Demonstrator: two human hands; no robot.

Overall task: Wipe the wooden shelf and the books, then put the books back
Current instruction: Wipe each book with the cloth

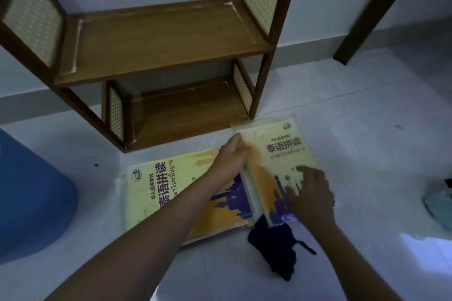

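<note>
A brown wooden shelf with woven side panels stands empty against the wall, both boards bare. In front of it on the floor lie yellow and purple books. My left hand grips the spine edge of the right-hand book, which is lifted a little. My right hand rests flat on that book's cover, fingers spread. A second stack of the same books lies flat to the left, partly under my left forearm. A dark cloth lies crumpled on the floor just below the books.
A blue rounded object sits at the left on the pale tiled floor. A dark wooden furniture leg slants down at the upper right. A pale green object lies at the right edge.
</note>
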